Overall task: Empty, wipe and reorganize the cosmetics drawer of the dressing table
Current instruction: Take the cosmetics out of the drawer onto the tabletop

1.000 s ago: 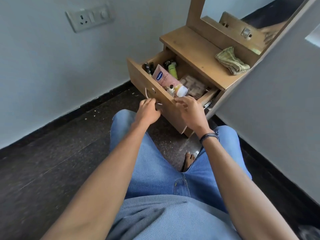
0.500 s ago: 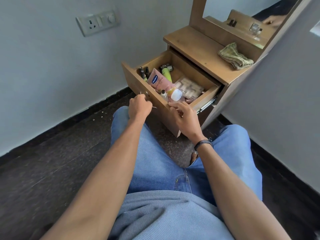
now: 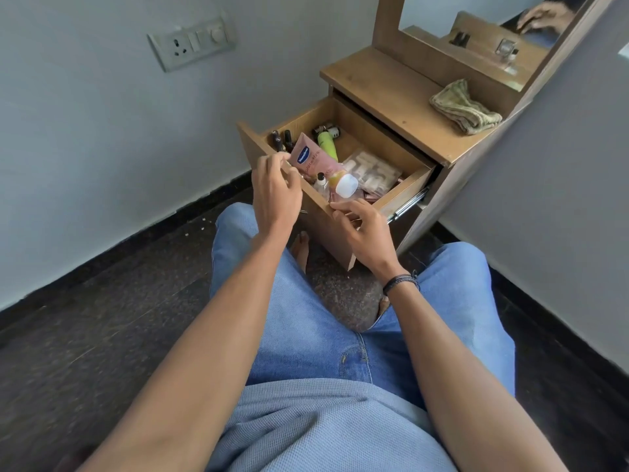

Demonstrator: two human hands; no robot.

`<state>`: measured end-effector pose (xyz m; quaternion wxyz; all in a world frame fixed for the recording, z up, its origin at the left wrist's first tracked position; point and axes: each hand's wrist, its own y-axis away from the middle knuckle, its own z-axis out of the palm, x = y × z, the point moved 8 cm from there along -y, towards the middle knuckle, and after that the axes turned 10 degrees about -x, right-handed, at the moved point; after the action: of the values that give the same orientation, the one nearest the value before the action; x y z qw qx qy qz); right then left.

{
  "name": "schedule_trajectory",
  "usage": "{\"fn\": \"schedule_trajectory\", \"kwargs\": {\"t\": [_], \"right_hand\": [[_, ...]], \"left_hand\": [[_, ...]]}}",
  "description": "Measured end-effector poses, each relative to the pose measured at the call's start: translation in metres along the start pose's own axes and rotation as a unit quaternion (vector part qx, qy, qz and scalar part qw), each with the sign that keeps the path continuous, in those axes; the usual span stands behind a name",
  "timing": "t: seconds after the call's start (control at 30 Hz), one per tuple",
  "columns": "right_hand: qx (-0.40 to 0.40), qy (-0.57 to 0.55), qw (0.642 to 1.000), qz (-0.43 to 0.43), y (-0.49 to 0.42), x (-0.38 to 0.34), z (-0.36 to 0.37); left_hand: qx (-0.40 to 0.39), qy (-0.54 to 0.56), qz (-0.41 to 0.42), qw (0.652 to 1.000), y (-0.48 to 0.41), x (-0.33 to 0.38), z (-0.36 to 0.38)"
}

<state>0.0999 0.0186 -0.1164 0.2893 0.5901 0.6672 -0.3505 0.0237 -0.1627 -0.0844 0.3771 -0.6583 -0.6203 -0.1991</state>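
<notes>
pink soft-plastic lotion tube (image 3: 310, 157) lies in the open wooden drawer (image 3: 405, 187), at 1 o'clock of left hand (image 3: 275, 190). likely light, squashy, slick: grasp mid-body. left hand loosely curled, nothing visibly held; right hand (image 3: 362, 228) fingertips rest on drawer front, unclasped.

Tube (image 3: 311, 158) lies in drawer (image 3: 405, 190); cloth (image 3: 464, 107) on tabletop (image 3: 391, 93) behind.
</notes>
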Motion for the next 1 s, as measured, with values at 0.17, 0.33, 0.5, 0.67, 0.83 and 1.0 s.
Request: {"fn": "schedule_trajectory", "kwargs": {"t": [0.17, 0.33, 0.5, 0.67, 0.83, 1.0], "right_hand": [[-0.006, 0.006, 1.000, -0.001, -0.002, 0.002, -0.001], [-0.006, -0.013, 1.000, 0.014, -0.002, 0.001, -0.001], [-0.032, -0.024, 0.999, 0.036, -0.009, 0.001, -0.005], [0.010, -0.012, 0.999, 0.047, -0.028, 0.012, -0.029], [0.000, 0.077, 0.995, 0.056, -0.069, 0.029, -0.035], [-0.055, 0.179, 0.980, 0.073, -0.085, 0.047, -0.013]], "left_hand": [[-0.045, -0.077, 0.073, 0.993, 0.001, 0.017, 0.025], [-0.085, -0.091, 0.070, 0.990, 0.000, 0.011, 0.037], [-0.099, -0.092, 0.061, 0.989, -0.001, 0.009, 0.041], [-0.112, -0.094, 0.053, 0.988, 0.000, 0.014, 0.047], [-0.120, -0.120, 0.057, 0.984, -0.002, 0.015, 0.057], [-0.112, -0.121, 0.064, 0.984, -0.007, 0.011, 0.058]]}}
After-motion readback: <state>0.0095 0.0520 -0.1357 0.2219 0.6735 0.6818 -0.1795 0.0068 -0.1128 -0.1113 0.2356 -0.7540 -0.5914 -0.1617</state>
